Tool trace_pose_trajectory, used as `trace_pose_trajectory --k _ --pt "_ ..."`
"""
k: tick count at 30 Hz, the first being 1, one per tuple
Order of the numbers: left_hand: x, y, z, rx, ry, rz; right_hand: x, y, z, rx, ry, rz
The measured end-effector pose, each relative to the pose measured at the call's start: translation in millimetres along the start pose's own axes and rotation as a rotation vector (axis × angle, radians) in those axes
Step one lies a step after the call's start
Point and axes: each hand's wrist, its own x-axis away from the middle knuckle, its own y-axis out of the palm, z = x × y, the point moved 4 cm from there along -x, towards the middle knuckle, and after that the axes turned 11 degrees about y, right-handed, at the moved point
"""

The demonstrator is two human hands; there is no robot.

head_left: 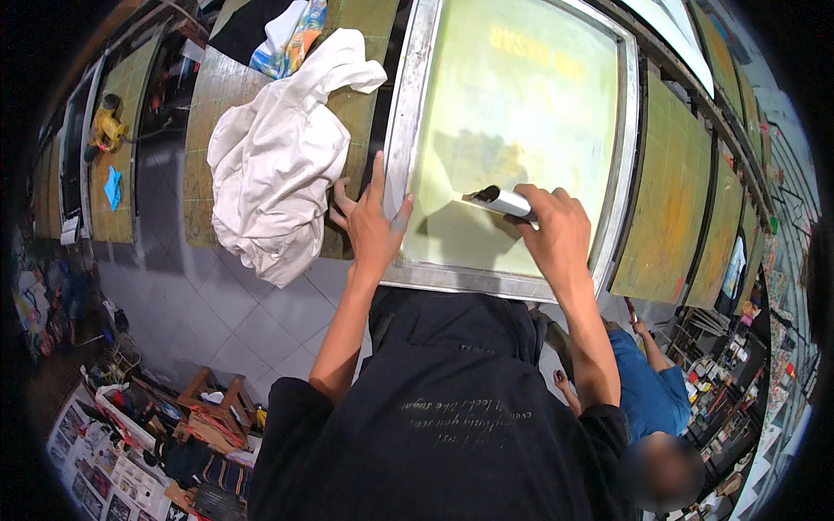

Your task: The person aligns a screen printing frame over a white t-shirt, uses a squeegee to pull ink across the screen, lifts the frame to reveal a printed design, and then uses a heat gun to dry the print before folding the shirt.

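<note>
Over yellowish panel in metal frame, our right hand grips silver tool, left hand splayed at frame's left side.

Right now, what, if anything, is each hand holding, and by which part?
Right hand: the silver tool, by its right end. Left hand: on the left side of the frame, grip unclear.

I'm getting a silver-grey frame over the feed, its mesh pale yellow-green with brighter yellow marks toward the far end. The scraper is silver and black. To the left I pick out a plain white cloth, a far fabric splashed blue and orange, and a yellow-and-black tool. The right board reads olive-yellow; the near shirt is black with pale lettering.
</note>
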Motion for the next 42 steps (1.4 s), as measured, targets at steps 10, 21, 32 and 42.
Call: trace_pose_trajectory --k 10,21,32,42 --pt "1.2 2.8 -3.0 -0.012 0.024 0.046 31.2 31.9 -19.9 0.063 -0.074 0.024" --pt "-1.3 4.7 -1.0 -0.016 -0.032 -0.032 38.8 41.2 -24.3 0.102 -0.113 0.074" --pt "-0.7 1.9 -1.1 -0.015 -0.019 -0.031 -14.5 9.1 -11.8 -0.001 -0.016 0.081" --pt "-0.6 1.9 -1.7 0.004 -0.002 0.000 -166.9 0.9 3.7 0.151 -0.097 0.253"
